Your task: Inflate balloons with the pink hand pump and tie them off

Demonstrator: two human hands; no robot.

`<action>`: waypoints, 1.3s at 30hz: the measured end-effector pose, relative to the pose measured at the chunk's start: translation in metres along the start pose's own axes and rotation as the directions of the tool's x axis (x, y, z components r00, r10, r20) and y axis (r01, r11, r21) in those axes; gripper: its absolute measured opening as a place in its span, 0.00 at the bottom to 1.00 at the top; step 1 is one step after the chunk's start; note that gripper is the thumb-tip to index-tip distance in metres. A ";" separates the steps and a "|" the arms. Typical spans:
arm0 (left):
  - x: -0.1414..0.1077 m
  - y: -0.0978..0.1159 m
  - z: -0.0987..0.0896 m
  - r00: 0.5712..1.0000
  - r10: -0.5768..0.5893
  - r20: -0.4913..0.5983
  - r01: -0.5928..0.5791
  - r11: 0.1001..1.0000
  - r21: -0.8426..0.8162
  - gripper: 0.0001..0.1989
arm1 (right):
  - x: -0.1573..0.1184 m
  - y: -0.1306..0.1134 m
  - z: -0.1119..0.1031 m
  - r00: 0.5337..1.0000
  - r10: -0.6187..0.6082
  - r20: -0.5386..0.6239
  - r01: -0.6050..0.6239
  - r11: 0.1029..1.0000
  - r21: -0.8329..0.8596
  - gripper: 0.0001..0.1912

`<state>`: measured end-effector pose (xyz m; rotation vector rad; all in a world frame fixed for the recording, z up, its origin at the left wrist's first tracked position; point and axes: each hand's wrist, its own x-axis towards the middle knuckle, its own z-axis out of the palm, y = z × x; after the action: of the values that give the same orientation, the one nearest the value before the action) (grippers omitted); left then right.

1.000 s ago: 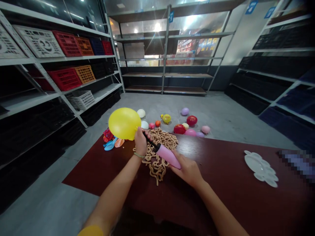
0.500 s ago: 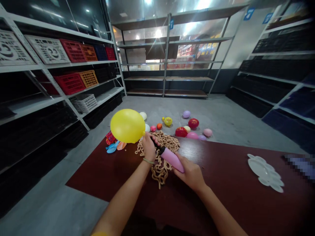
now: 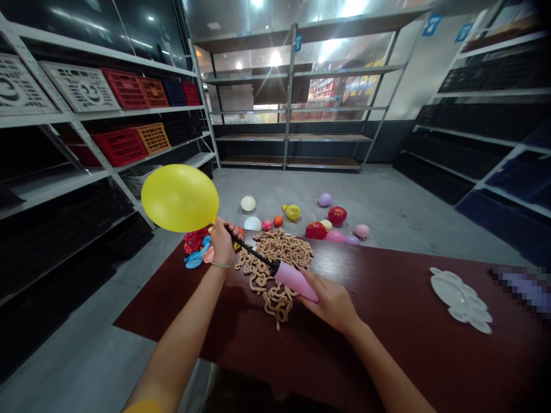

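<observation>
A large inflated yellow balloon [image 3: 179, 198] hangs off the nozzle end of a pink hand pump [image 3: 296, 280]. My left hand [image 3: 224, 242] is closed around the balloon's neck and the black end of the pump. Around the pink barrel my right hand [image 3: 329, 301] is wrapped. Between the hands the black rod [image 3: 253, 252] shows at length. Below the pump lies a heap of tan, rope-like strands [image 3: 282, 252] on the dark red table [image 3: 379, 321]. Uninflated balloons [image 3: 196, 258] in blue, red and orange lie beside my left hand.
A white plate with a scalloped outline [image 3: 460, 298] lies on the table at the right, near a blurred purple item [image 3: 527, 289]. Several inflated balloons [image 3: 337, 215] rest on the floor beyond the table. Shelves with crates [image 3: 120, 146] stand at the left; metal racks [image 3: 289, 115] at the back.
My left hand has moved left and up, drawing the black rod out of the pink barrel. The yellow balloon has gone along and looks larger. My right hand has barely moved.
</observation>
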<state>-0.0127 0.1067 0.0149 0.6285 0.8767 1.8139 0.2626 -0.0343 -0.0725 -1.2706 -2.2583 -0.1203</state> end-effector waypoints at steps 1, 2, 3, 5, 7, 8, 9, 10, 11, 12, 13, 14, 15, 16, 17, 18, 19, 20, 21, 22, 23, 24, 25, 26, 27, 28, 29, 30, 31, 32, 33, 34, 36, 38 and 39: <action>0.000 -0.001 0.000 1.000 -0.001 -0.011 0.001 1.000 -0.007 0.11 | 0.000 -0.001 0.000 1.000 0.003 0.000 -0.004 1.000 -0.012 0.28; -0.003 -0.005 0.000 1.000 -0.004 -0.021 0.003 1.000 -0.018 0.12 | 0.000 -0.001 0.001 1.000 0.010 -0.002 -0.010 1.000 -0.026 0.27; -0.008 -0.010 0.001 1.000 -0.007 -0.027 0.006 0.999 -0.031 0.12 | 0.000 -0.002 0.001 1.000 0.016 -0.005 -0.016 0.999 -0.039 0.27; -0.023 -0.028 0.007 0.999 -0.026 -0.023 0.025 0.998 -0.060 0.13 | -0.001 -0.003 0.003 1.000 0.030 -0.009 -0.030 0.998 -0.057 0.27; -0.042 -0.048 0.015 0.998 -0.063 0.009 0.063 0.995 -0.083 0.13 | -0.002 -0.003 0.005 0.999 0.050 -0.012 -0.050 0.997 -0.055 0.28; -0.052 -0.058 0.019 0.996 -0.082 0.019 0.083 0.993 -0.088 0.14 | -0.003 -0.003 0.006 0.998 0.064 -0.017 -0.065 0.997 -0.051 0.28; -0.061 -0.067 0.023 0.994 -0.099 0.044 0.103 0.991 -0.090 0.15 | -0.004 -0.002 0.007 0.997 0.079 -0.023 -0.080 0.996 -0.045 0.28; -0.068 -0.073 0.026 0.991 -0.112 0.067 0.118 0.989 -0.088 0.16 | -0.004 -0.002 0.007 0.995 0.090 -0.030 -0.091 0.995 -0.037 0.28; -0.074 -0.078 0.028 0.988 -0.122 0.089 0.130 0.988 -0.084 0.17 | -0.004 -0.002 0.008 0.995 0.095 -0.032 -0.096 0.995 -0.026 0.28; -0.076 -0.080 0.029 0.986 -0.127 0.110 0.136 0.988 -0.078 0.17 | -0.004 -0.001 0.008 0.995 0.093 -0.032 -0.093 0.996 -0.013 0.28; -0.076 -0.079 0.029 0.984 -0.127 0.125 0.137 0.988 -0.073 0.18 | -0.004 -0.001 0.007 0.996 0.085 -0.031 -0.085 0.996 0.002 0.29; -0.073 -0.075 0.028 0.983 -0.124 0.135 0.135 0.988 -0.070 0.18 | -0.003 0.000 0.006 0.997 0.073 -0.029 -0.072 0.997 0.015 0.29; -0.068 -0.070 0.027 0.983 -0.116 0.140 0.127 0.989 -0.071 0.17 | -0.003 0.000 0.005 0.998 0.062 -0.027 -0.061 0.998 0.024 0.29; -0.060 -0.062 0.024 0.985 -0.103 0.140 0.114 0.991 -0.073 0.17 | -0.002 0.001 0.004 0.998 0.053 -0.025 -0.052 0.998 0.027 0.30; -0.051 -0.054 0.021 0.987 -0.090 0.134 0.101 0.992 -0.073 0.17 | -0.001 0.001 0.003 0.999 0.045 -0.022 -0.044 0.999 0.026 0.30; -0.041 -0.044 0.018 0.990 -0.073 0.119 0.082 0.994 -0.073 0.16 | -0.001 0.002 0.003 0.999 0.037 -0.019 -0.037 0.999 0.022 0.29; -0.030 -0.034 0.015 0.993 -0.059 0.101 0.066 0.996 -0.063 0.15 | 0.000 0.002 0.002 0.999 0.029 -0.014 -0.029 0.999 0.018 0.29; -0.021 -0.025 0.012 0.996 -0.048 0.078 0.052 0.997 -0.049 0.15 | 0.000 0.002 0.001 1.000 0.023 -0.012 -0.022 1.000 0.013 0.29; -0.012 -0.017 0.009 0.999 -0.030 0.044 0.031 0.999 -0.038 0.14 | 0.000 0.002 0.001 1.000 0.018 -0.014 -0.018 1.000 0.008 0.29; -0.006 -0.010 0.008 1.000 -0.020 0.022 0.021 0.999 -0.030 0.13 | 0.000 0.002 0.001 1.000 0.015 -0.019 -0.015 1.000 0.002 0.28; -0.001 -0.005 0.007 1.000 -0.007 0.004 0.007 0.999 -0.031 0.12 | 0.000 0.002 0.001 1.000 0.013 -0.027 -0.014 1.000 -0.005 0.28; 0.001 -0.003 0.006 1.000 0.006 -0.007 -0.006 0.999 -0.038 0.12 | 0.000 0.001 0.000 0.999 0.014 -0.036 -0.015 1.000 -0.013 0.27; 0.000 -0.003 0.007 1.000 0.013 -0.011 -0.014 0.999 -0.051 0.11 | 0.000 0.000 0.001 0.999 0.017 -0.043 -0.018 1.000 -0.023 0.27; -0.003 -0.006 0.009 1.000 0.017 -0.011 -0.018 0.998 -0.067 0.12 | 0.000 0.000 0.001 0.999 0.023 -0.050 -0.024 0.999 -0.032 0.27; -0.009 -0.011 0.012 1.000 0.015 -0.008 -0.015 0.997 -0.082 0.12 | 0.000 -0.001 0.001 0.998 0.030 -0.056 -0.032 0.999 -0.039 0.27; -0.017 -0.018 0.015 1.000 0.004 -0.002 -0.004 0.996 -0.093 0.12 | 0.000 -0.002 0.002 0.997 0.038 -0.063 -0.040 0.998 -0.043 0.27; -0.026 -0.028 0.019 1.000 -0.013 0.008 0.014 0.995 -0.101 0.13 | -0.001 -0.003 0.002 0.996 0.046 -0.071 -0.049 0.998 -0.042 0.27; -0.035 -0.038 0.023 0.999 -0.034 0.023 0.036 0.994 -0.102 0.13 | -0.001 -0.003 0.003 0.995 0.056 -0.080 -0.059 0.998 -0.035 0.27; -0.045 -0.048 0.027 0.998 -0.049 0.040 0.053 0.994 -0.099 0.14 | -0.002 -0.004 0.004 0.993 0.070 -0.090 -0.073 0.997 -0.024 0.27; -0.054 -0.057 0.031 0.996 -0.060 0.059 0.066 0.993 -0.095 0.15 | -0.002 -0.005 0.005 0.991 0.090 -0.098 -0.091 0.996 -0.010 0.27; -0.062 -0.065 0.034 0.993 -0.075 0.085 0.083 0.993 -0.083 0.16 | -0.003 -0.005 0.006 0.989 0.108 -0.102 -0.109 0.994 0.005 0.28; -0.069 -0.072 0.036 0.991 -0.084 0.102 0.092 0.993 -0.074 0.17 | -0.003 -0.005 0.006 0.987 0.122 -0.102 -0.121 0.992 0.017 0.28; -0.075 -0.077 0.038 0.986 -0.103 0.132 0.112 0.992 -0.057 0.18 | -0.003 -0.005 0.006 0.988 0.127 -0.091 -0.124 0.991 0.039 0.30; -0.073 -0.074 0.037 0.982 -0.112 0.150 0.120 0.992 -0.045 0.18 | -0.002 -0.004 0.006 0.991 0.113 -0.078 -0.109 0.992 0.057 0.31; -0.069 -0.070 0.035 0.982 -0.111 0.154 0.119 0.992 -0.043 0.18 | -0.001 -0.004 0.006 0.992 0.104 -0.072 -0.100 0.993 0.063 0.31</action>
<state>0.0782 0.0703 -0.0216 0.6590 0.7464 1.6571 0.2575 -0.0357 -0.0773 -1.3252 -2.1137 -0.0612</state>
